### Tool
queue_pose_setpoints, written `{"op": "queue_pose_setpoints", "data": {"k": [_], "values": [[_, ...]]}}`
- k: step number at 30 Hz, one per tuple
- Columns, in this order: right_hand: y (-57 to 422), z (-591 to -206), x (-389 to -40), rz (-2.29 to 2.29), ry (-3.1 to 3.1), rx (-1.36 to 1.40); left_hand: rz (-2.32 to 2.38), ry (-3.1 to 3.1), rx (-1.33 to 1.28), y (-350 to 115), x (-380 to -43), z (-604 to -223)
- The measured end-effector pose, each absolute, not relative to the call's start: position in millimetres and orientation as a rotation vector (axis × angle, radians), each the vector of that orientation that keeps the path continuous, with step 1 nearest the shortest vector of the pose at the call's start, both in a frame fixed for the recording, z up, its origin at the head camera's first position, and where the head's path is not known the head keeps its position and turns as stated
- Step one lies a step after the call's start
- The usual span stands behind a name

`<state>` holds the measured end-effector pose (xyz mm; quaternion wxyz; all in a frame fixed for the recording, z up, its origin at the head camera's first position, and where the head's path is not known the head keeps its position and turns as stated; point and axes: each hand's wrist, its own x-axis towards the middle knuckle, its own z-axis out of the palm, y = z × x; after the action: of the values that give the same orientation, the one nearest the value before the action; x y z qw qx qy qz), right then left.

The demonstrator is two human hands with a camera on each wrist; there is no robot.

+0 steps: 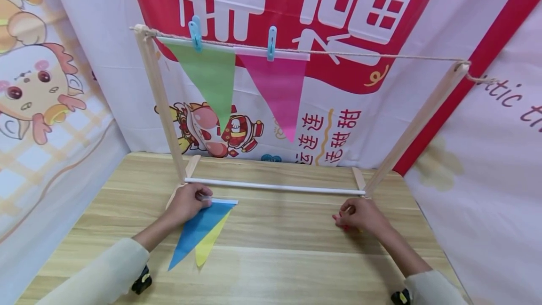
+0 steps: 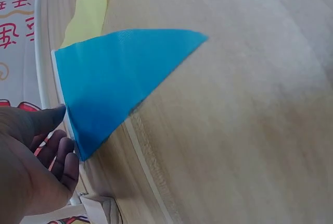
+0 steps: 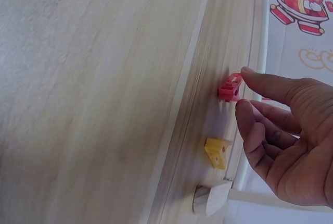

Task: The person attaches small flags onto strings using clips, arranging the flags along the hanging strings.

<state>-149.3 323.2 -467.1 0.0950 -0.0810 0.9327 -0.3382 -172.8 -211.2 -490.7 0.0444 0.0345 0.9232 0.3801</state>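
My left hand [image 1: 188,201] pinches the white top edge of a blue triangular pennant [image 2: 109,73] near one corner, thumb on the near side. A yellow pennant [image 1: 211,244] shows partly from under the blue one. Over at the right, thumb and fingertips of my right hand [image 1: 360,213] close around a red clothespin [image 3: 230,88] low over the table. A yellow clothespin [image 3: 218,152] lies just beside it. Green [image 1: 211,79] and pink [image 1: 281,88] pennants hang from a string [image 1: 364,54], each under a light blue clothespin [image 1: 272,44].
The string runs between a left wooden post [image 1: 158,102] and a right wooden post [image 1: 417,126]. A white rod [image 1: 275,186] joins their bases across the wooden table [image 1: 275,272]. Printed cloth [image 1: 338,93] hangs behind, and patterned sheets stand at both sides.
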Motion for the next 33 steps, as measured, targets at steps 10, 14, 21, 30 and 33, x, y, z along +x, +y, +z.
{"op": "queue_pose_setpoints", "data": {"k": [10, 14, 21, 30, 33], "values": [[312, -471, -154, -0.95, 2.794, -0.26, 1.07, 2.821, 0.187, -212, -178, -495], [309, -473, -156, -0.937, 2.8, -0.248, 1.013, 2.836, 0.171, -213, -180, -494], [305, -479, -159, -0.976, 2.774, -0.271, 0.995, 2.823, 0.145, -215, -183, -488], [300, -483, -160, -0.934, 2.814, -0.311, 0.983, 2.808, 0.142, -215, -185, -486], [298, -484, -161, -0.898, 2.835, -0.302, 0.977, 2.798, 0.138, -217, -186, -487]]}}
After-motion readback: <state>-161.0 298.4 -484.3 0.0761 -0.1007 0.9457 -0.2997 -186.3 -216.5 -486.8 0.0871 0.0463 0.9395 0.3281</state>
